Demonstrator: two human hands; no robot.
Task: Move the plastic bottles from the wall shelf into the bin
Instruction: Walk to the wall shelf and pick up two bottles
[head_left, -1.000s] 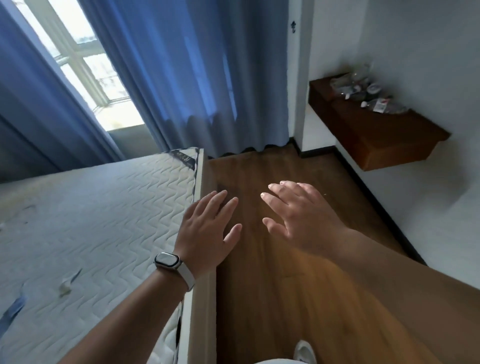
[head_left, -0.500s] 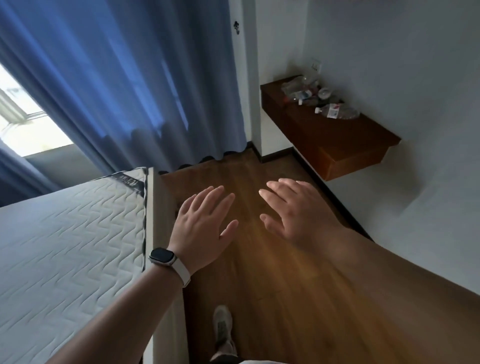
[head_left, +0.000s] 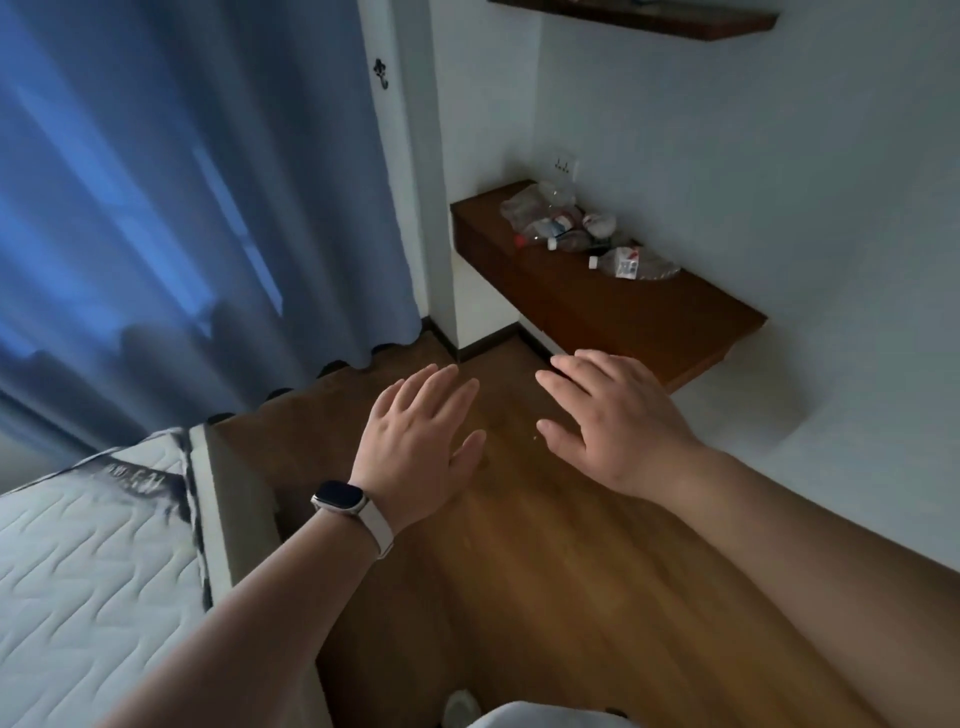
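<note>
Left hand (head_left: 421, 447) and right hand (head_left: 618, 421) hover flat at frame centre, fingers straight, holding nothing. Crumpled clear plastic bottles (head_left: 566, 228) lie clustered on the brown wooden wall shelf (head_left: 649, 317), upper right of centre.

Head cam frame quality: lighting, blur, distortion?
Head view: dim, bluish light through the curtain; mattress and curtain motion-smeared at left; wide-angle tilts the walls; left hand and right hand fairly sharp; plastic bottles on the wall shelf small, soft.
</note>
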